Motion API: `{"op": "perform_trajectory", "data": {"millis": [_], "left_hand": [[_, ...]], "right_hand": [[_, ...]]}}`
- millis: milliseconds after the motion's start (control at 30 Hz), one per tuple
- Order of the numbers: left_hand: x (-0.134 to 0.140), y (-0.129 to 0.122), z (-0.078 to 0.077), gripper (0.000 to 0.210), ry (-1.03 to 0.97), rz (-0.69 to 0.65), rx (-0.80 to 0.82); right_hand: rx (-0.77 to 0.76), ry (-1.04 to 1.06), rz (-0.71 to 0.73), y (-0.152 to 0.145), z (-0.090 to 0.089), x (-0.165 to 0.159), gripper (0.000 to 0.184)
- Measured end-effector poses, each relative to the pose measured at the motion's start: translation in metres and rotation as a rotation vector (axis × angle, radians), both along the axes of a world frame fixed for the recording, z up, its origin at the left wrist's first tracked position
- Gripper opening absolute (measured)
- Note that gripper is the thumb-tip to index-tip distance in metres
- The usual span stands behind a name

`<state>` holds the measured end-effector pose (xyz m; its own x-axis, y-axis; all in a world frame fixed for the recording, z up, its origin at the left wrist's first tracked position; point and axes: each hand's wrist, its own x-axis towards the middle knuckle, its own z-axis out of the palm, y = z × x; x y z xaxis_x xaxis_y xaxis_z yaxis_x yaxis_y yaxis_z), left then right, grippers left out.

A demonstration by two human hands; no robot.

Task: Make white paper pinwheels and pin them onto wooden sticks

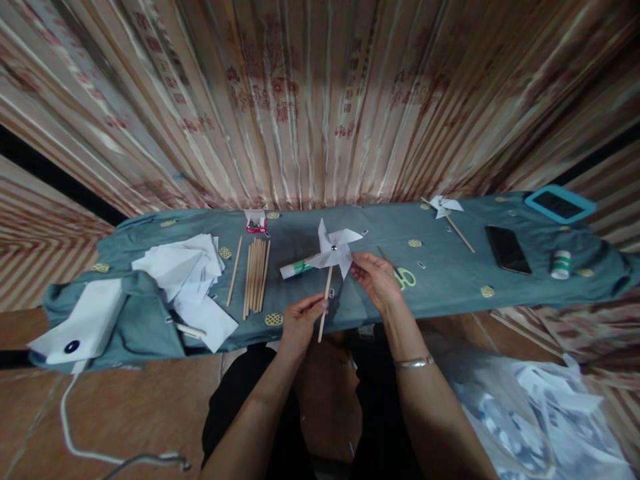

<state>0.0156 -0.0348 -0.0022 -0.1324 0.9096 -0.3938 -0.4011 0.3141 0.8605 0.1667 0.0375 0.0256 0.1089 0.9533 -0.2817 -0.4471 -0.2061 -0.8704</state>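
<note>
A white paper pinwheel [330, 257] with a round silver pin at its centre is held up over the near middle of the table. My left hand [303, 323] is closed around its wooden stick [327, 297], pinching it partway down. At the right side of the blades, my right hand [374, 275] has thumb and fingers together at a paper blade; the fingertips are partly hidden. Behind the pinwheel lies a glue stick [296, 269] with a green and white label. Yellow-green scissors [406, 278] rest just beyond my right hand.
Left are wooden sticks [256, 277], white paper sheets [175, 263], a red box of pins [256, 223] and a white device [90, 320]. Right are another pinwheel [445, 207], a phone [507, 250], a white-green tube [561, 265] and a blue-framed tablet [560, 203]. A plastic bag [540, 413] sits below.
</note>
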Motion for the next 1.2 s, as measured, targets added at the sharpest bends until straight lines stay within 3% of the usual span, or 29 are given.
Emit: {"op": "perform_trajectory", "data": {"millis": [533,800,967,1200], "left_hand": [[-0.001,0.001,-0.001,0.033,0.01,0.008,0.034],[-0.003,0.0,0.002,0.033,0.042,0.018,0.033],[-0.004,0.0,0.0,0.032,0.033,0.006,0.029],[-0.001,-0.002,-0.003,0.032,0.035,-0.057,0.011]], "right_hand": [[-0.073,0.044,0.102,-0.006,0.003,-0.017,0.032],[-0.051,-0.069,0.159,-0.009,-0.002,-0.015,0.037],[-0.03,-0.15,0.043,-0.005,-0.006,-0.005,0.042],[0.041,-0.039,-0.065,0.008,0.0,0.003,0.04]]}}
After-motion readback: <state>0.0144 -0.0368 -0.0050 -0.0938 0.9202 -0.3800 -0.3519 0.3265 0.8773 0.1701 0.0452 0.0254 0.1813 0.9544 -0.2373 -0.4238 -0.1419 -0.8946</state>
